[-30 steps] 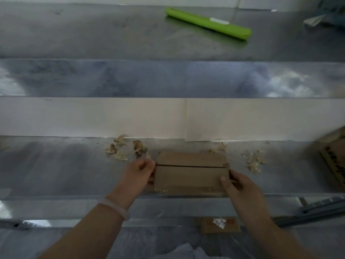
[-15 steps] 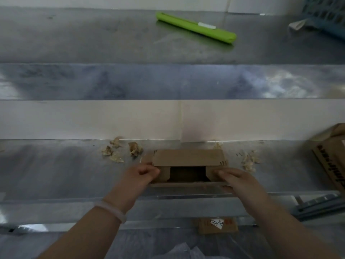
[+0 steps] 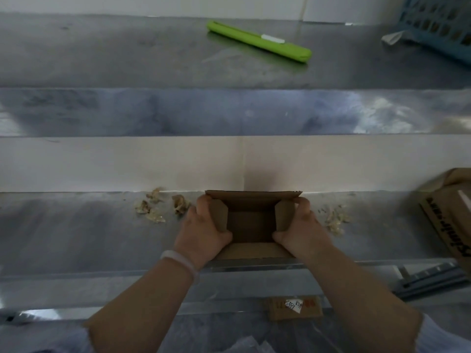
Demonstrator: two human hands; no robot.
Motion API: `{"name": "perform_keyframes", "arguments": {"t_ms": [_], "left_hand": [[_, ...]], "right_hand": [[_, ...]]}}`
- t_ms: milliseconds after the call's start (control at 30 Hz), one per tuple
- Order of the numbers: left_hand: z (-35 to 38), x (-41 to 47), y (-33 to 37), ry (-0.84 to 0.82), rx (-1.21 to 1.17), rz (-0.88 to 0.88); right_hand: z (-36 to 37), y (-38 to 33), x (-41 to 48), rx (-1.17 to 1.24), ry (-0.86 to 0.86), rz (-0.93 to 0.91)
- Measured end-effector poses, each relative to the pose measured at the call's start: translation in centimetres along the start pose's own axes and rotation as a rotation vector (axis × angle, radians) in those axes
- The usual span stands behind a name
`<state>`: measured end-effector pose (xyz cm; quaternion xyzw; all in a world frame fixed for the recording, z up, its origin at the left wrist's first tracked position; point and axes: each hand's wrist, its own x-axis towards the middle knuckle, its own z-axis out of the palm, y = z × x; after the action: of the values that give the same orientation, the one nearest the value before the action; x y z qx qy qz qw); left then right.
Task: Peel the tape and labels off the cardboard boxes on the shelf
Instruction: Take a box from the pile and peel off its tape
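– at 6 o'clock on the lower shelf (image 3: 76, 238), what is shown?
– a small cardboard box (image 3: 251, 225), top flaps open, standing at the shelf's near edge.
– and the hands?
– the left hand (image 3: 204, 233) grips the box's 9 o'clock wall, fingers curled round the side flap. the right hand (image 3: 300, 233) grips the 3 o'clock wall likewise.
– around it?
– crumpled scraps (image 3: 153, 212) at the box's 10 o'clock, more scraps (image 3: 335, 221) at 3 o'clock, a second box (image 3: 448, 225) farther toward 3 o'clock, and a green roll (image 3: 257, 42) at 12 o'clock on the upper shelf (image 3: 102, 59).
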<state>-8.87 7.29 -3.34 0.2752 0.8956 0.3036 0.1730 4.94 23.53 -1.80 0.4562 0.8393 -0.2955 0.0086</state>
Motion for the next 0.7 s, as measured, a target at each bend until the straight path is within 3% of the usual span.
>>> {"name": "perform_keyframes", "arguments": {"t_ms": [133,233,333,400,533,700], "left_hand": [[-0.9,-1.1,-1.2,0.048,-0.335,0.062],[-1.4,-1.6,-2.2,0.061,-0.253,0.209],[-1.8,-1.9,-3.4,0.006,-0.196,0.416],[-1.5,-2.0,-4.3,-0.096,-0.136,0.478],[-0.4,-2.1,-6.2,-0.126,-0.028,0.564],[0.1,-2.3,-9.2,-0.164,0.194,0.633]], "right_hand": [[-0.8,1.9,-0.6,0.267,0.054,-0.045],[-1.3,3.4,-1.2,0.500,0.052,-0.027],[-1.9,4.8,-1.5,1.200,-0.135,0.055],[-2.8,5.2,-1.9,1.503,-0.279,0.051],[-2.9,5.7,-1.8,1.488,-0.333,0.181],[-0.8,7.9,-0.8,1.130,-0.257,0.299]]}}
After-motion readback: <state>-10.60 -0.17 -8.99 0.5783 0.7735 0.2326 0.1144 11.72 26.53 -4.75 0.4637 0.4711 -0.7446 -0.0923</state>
